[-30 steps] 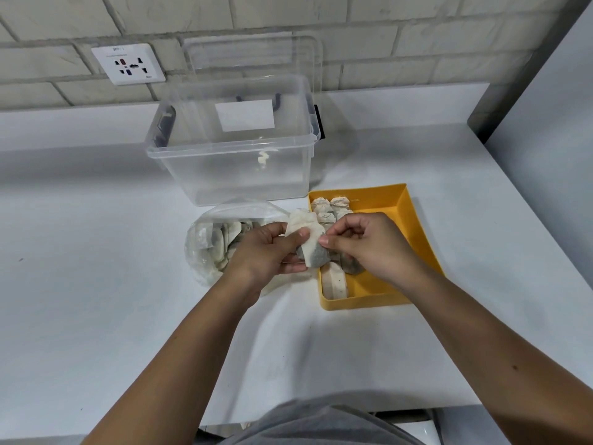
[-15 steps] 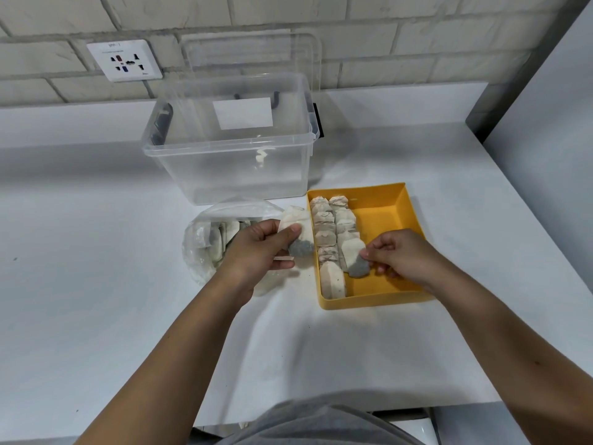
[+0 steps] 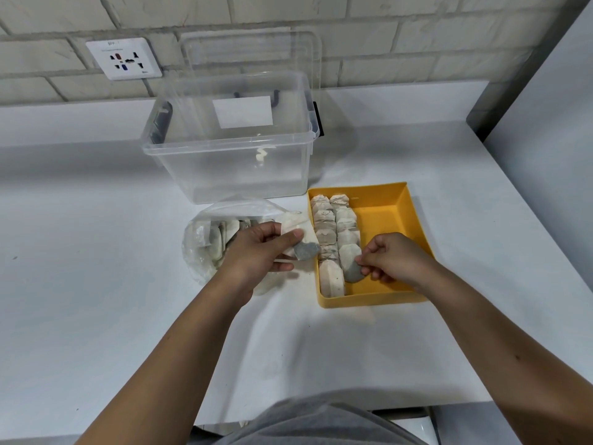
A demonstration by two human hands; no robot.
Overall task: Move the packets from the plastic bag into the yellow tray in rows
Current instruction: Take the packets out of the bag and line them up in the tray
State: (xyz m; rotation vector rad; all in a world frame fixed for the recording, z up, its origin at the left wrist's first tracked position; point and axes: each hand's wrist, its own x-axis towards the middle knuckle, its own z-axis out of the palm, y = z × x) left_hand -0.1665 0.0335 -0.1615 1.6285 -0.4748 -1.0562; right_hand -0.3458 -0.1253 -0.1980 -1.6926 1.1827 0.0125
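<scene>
Pinching packet (image 3: 349, 266) in tray (image 3: 385, 216), apparently, right fingers (image 3: 365, 270)

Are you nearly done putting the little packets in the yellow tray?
About halfway. Done: two rows of small white paper packets fill the left half of the yellow plastic tray. In hand: the right hand pinches the nearest packet of the second row, and the left hand holds a spare packet beside the tray. Left: more packets show inside the clear plastic bag, and the tray's right half is bare.
</scene>
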